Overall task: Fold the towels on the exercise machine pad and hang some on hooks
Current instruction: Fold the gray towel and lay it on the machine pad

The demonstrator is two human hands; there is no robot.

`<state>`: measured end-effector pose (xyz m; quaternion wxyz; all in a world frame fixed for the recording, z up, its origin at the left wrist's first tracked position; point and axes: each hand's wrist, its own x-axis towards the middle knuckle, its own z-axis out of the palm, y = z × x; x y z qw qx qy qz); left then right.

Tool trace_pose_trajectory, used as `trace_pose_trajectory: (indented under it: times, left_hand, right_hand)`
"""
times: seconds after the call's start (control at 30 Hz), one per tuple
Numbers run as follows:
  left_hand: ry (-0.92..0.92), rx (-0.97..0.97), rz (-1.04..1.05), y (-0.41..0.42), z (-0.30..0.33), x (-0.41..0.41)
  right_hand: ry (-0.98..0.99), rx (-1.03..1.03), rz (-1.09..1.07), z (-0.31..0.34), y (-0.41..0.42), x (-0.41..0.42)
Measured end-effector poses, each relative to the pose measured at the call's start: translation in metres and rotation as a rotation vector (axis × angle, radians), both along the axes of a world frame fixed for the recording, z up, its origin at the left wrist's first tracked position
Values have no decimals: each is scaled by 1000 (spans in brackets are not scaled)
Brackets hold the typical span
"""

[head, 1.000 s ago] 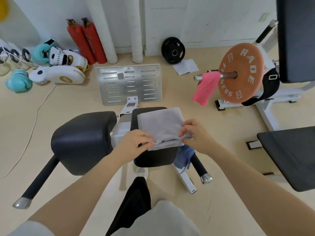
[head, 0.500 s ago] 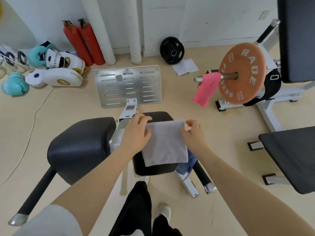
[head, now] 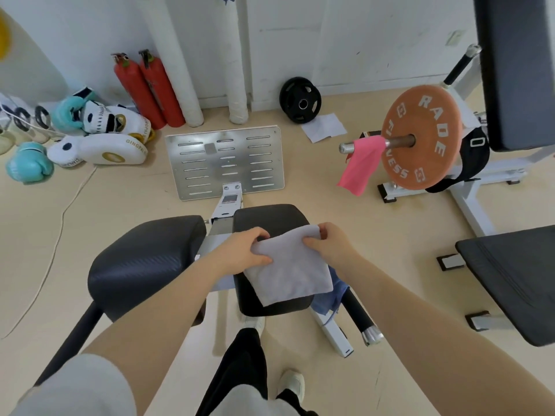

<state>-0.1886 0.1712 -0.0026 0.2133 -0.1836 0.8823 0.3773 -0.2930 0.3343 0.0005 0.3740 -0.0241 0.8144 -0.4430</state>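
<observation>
Far to your left, teal boxing gloves (head: pixel 29 164) and white punch mitts (head: pixel 99 151) lie on the floor against the wall, with two red fire extinguishers (head: pixel 150 88) leaning just beside them. Nearer you, the left black pad (head: pixel 144 259) of the exercise machine sits bare, and beyond it the slotted metal footplate (head: pixel 225 163) faces you. Your left hand (head: pixel 243 253) is closed on the far left corner of the grey towel (head: pixel 288 271), thumb on top and fingers tucked under the edge. The towel is folded into a rough rectangle and lies on the right black pad (head: pixel 270 217), its near edge reaching almost to the pad's front. Your right hand (head: pixel 330 244) pinches the towel's far right corner, where the cloth is lifted a little off the pad. A blue cloth (head: pixel 330 298) hangs just beside the pad's right edge, partly hidden under the grey towel. Against the wall behind, a black weight plate (head: pixel 300 100) stands by a sheet of paper (head: pixel 324 127). Further right, a pink towel (head: pixel 360 166) is draped over the metal bar (head: pixel 345 148) that sticks out from the orange weight plate (head: pixel 420 136). At the far right edge sits another black bench pad (head: pixel 516 280).
</observation>
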Motion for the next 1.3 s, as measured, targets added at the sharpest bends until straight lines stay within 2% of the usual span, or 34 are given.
trace_pose_trajectory:
  times: [0.03, 0.1, 0.13, 0.17, 0.23, 0.27, 0.4, 0.57, 0.7, 0.8, 0.9, 1.0, 1.13, 1.3]
  left_hand:
    - [2, 36, -10, 3, 4, 12]
    - [-17, 122, -21, 11, 16, 38]
    - [-20, 148, -9, 14, 23, 52]
    - [-9, 160, 20, 16, 30, 65]
    - [46, 148, 126, 21, 46, 90]
    - [82, 128, 189, 22, 56, 101]
    - [286, 17, 388, 23, 91, 140]
    - [434, 31, 707, 7, 118, 194]
    - [501, -31, 859, -19, 133, 254]
    - [547, -41, 985, -45, 136, 304]
    - [558, -86, 1027, -82, 137, 357]
    - [551, -135, 1008, -134, 137, 411]
    - [519, -194, 882, -209, 140, 475]
    - [559, -56, 837, -285, 152, 515]
  right_hand:
    - [14, -76, -132, 2, -7, 16]
    - [223, -198, -384, 12, 5, 47]
    - [293, -205, -342, 20, 3, 60]
    - [290, -208, -144, 30, -1, 62]
    - [134, -213, 266, 48, -8, 62]
    - [58, -301, 387, 65, -2, 62]
    - [86, -410, 636, 104, -37, 108]
    - [144, -495, 765, 134, -83, 151]
    - [191, -540, 768, 140, -133, 201]
    - [256, -517, 868, 141, -175, 249]
    - [237, -502, 992, 146, -220, 307]
    - [270, -493, 1018, 149, -271, 368]
    - [307, -482, 893, 144, -347, 442]
    - [186, -567, 818, 152, -417, 485]
